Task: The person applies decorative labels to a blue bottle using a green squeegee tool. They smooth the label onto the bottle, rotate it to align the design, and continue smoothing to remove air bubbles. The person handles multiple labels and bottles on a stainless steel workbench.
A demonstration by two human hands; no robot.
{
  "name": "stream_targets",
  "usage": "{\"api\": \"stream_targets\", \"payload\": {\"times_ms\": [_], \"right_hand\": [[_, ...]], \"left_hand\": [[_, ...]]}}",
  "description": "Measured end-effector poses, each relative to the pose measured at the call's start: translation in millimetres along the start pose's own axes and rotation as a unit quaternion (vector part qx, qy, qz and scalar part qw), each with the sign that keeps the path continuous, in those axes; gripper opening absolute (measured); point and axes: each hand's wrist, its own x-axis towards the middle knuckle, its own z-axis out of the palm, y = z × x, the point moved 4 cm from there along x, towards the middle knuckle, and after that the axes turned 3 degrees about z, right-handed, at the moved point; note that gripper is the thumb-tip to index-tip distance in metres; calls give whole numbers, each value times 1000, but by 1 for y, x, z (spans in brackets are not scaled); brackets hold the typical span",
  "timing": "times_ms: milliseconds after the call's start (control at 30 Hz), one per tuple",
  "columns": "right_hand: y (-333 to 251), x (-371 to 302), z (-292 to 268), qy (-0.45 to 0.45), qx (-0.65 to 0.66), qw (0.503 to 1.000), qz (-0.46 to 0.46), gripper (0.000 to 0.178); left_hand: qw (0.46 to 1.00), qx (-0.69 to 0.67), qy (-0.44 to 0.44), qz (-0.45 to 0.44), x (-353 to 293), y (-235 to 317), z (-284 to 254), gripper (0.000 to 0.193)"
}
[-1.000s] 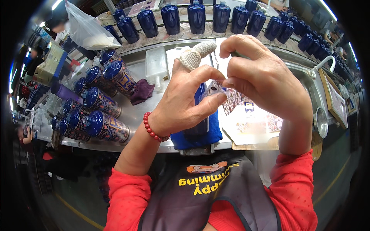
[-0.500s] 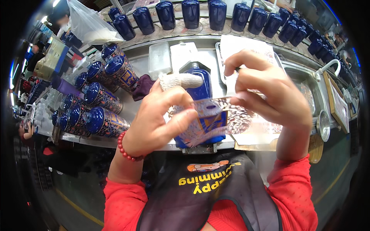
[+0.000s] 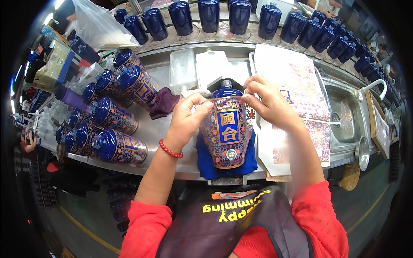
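Observation:
A blue glass bottle (image 3: 224,91) lies on a folded blue cloth (image 3: 205,165), its neck pointing away from me. Over its front lies a patterned decal sheet (image 3: 217,152) with a blue panel in the middle. My left hand (image 3: 186,119) pinches the sheet's upper left corner between thumb and fingers. At the upper right corner, my right hand (image 3: 271,103) pinches the same sheet. A whitish finger cover shows beside my left fingers. Whether the sheet's lower part touches the glass all over, I cannot tell.
Several decorated bottles (image 3: 114,116) lean in a group at left, beside a dark purple cloth (image 3: 164,103). Printed decal sheets (image 3: 301,81) lie at right, before a metal sink (image 3: 350,116). Plain blue bottles (image 3: 209,16) line a conveyor at the back. A clear container (image 3: 183,68) stands behind.
The decal sheet, earlier blurred and curled above the bottle, now lies spread over its front. Both hands have moved to its upper corners, my right hand coming left and down.

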Motion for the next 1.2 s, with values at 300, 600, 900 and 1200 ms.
{"api": "stream_targets", "payload": {"times_ms": [300,600,900,1200], "right_hand": [[14,-1,8,36,36,998,22,16],[-23,-49,27,141,-70,985,-64,51],[-10,-63,44,58,25,998,14,63],[-3,-57,42,41,36,998,21,75]], "left_hand": [[999,-43,23,0,11,-15,1,14],[903,321,59,280,-29,10,13,64],[927,308,-26,212,-42,-13,20,92],[945,268,-31,187,-35,-14,18,102]]}}
